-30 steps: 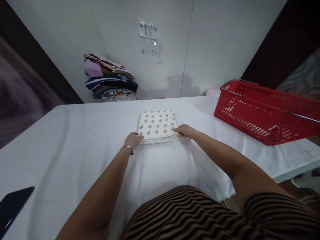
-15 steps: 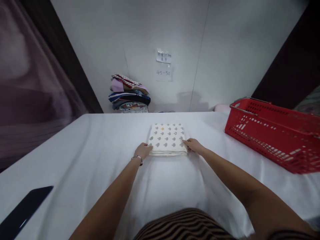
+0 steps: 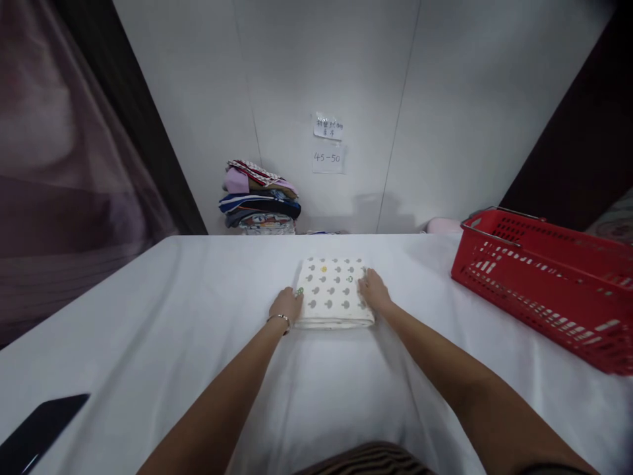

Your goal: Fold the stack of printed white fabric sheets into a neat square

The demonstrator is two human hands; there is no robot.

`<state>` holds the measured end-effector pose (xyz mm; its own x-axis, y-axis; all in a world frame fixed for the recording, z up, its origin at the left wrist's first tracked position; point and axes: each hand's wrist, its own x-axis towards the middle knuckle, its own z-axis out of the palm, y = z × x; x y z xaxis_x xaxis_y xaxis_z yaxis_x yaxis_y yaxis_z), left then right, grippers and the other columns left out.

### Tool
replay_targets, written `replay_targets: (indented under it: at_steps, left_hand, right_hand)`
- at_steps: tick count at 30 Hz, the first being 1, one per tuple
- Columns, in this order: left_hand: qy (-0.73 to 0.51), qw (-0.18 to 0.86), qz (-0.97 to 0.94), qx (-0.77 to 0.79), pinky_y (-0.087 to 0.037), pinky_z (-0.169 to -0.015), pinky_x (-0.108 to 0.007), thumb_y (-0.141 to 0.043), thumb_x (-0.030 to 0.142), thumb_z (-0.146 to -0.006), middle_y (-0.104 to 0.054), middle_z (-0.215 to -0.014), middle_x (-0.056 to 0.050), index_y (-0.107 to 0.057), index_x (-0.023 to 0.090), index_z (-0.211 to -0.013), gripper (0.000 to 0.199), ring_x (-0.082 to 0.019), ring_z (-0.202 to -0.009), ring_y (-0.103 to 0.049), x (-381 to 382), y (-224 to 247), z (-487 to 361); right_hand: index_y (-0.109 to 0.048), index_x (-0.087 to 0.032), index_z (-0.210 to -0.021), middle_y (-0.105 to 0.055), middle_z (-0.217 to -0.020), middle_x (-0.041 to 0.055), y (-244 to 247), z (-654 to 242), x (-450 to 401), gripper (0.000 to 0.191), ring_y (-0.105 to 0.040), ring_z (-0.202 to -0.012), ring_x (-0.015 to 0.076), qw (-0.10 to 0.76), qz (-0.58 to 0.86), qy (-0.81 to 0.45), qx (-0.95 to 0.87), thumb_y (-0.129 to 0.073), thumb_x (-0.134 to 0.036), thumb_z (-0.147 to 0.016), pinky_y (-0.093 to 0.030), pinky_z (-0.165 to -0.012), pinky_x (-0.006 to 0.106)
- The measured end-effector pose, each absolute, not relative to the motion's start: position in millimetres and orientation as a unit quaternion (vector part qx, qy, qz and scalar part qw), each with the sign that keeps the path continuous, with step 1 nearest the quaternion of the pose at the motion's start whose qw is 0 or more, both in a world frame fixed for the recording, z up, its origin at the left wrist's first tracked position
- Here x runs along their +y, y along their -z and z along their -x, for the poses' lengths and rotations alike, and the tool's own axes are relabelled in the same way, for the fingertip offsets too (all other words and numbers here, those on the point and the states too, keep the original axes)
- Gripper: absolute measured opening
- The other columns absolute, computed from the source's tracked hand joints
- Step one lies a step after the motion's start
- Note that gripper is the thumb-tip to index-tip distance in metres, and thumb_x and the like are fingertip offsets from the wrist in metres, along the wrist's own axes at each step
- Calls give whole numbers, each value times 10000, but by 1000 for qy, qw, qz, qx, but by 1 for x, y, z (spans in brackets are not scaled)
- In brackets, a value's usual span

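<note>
A folded white cloth (image 3: 332,293) with a grey tree print and a few coloured marks lies flat on the white-covered table (image 3: 198,316). Against its left edge rests my left hand (image 3: 287,305), a bracelet at the wrist; its fingertips touch the cloth and are partly hidden. My right hand (image 3: 374,290) lies over the right edge, fingers on the top surface. Whether either hand grips the fabric is too small to tell.
A red plastic basket (image 3: 539,284) stands at the right. Folded clothes (image 3: 261,201) are stacked beyond the far edge, by a wall with paper signs (image 3: 328,158). A dark flat object (image 3: 42,432) lies at the near left.
My right hand has moved from the cloth's near right side farther up along its edge and onto its top. The left hand has also shifted slightly up its side. The view has tilted up slightly.
</note>
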<state>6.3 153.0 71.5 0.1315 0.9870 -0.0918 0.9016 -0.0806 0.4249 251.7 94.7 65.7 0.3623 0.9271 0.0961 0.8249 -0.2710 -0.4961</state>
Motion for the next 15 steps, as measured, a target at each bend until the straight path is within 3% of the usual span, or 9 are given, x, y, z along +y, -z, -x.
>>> replay_targets:
  at_steps: [3, 7, 10, 15]
  left_hand:
    - [-148, 139, -772, 602, -330, -979, -334, -366, 342, -831, -419, -1336, -156, -415, 118, -1256, 483, -241, -1231, -387, 164, -85, -25]
    - [-113, 124, -818, 550, -163, -1074, -418, -345, 449, -841, -175, -1479, -72, -306, 195, -1353, 573, -237, -1348, -144, 183, -81, -46]
    - [-76, 164, -804, 566, -180, -1052, -476, -277, 510, -847, -119, -1492, -40, -208, 264, -1394, 604, -253, -1338, -176, 194, -60, -45]
    - [-100, 155, -809, 558, -224, -1035, -465, -254, 534, -841, -128, -1492, -13, -173, 332, -1396, 596, -248, -1329, -208, 199, -39, -34]
  right_hand:
    - [-173, -126, -1407, -103, -1488, 99, -80, -237, 113, 613, -41, -1355, 229, 203, 761, -52, -614, -266, -447, -893, -124, -1057, 391]
    - [-140, -131, -1420, -73, -1492, 91, -81, -225, 142, 673, -1, -1358, 217, 146, 734, -51, -662, -207, -533, -885, -70, -1060, 410]
    - [-184, -117, -1411, -124, -1482, 116, -65, -234, 152, 709, -19, -1355, 245, 93, 762, -75, -636, -227, -569, -867, -73, -1048, 458]
    - [-203, -124, -1408, -128, -1481, 113, -46, -246, 153, 715, -8, -1355, 242, 87, 760, -56, -642, -208, -588, -864, -61, -1050, 468]
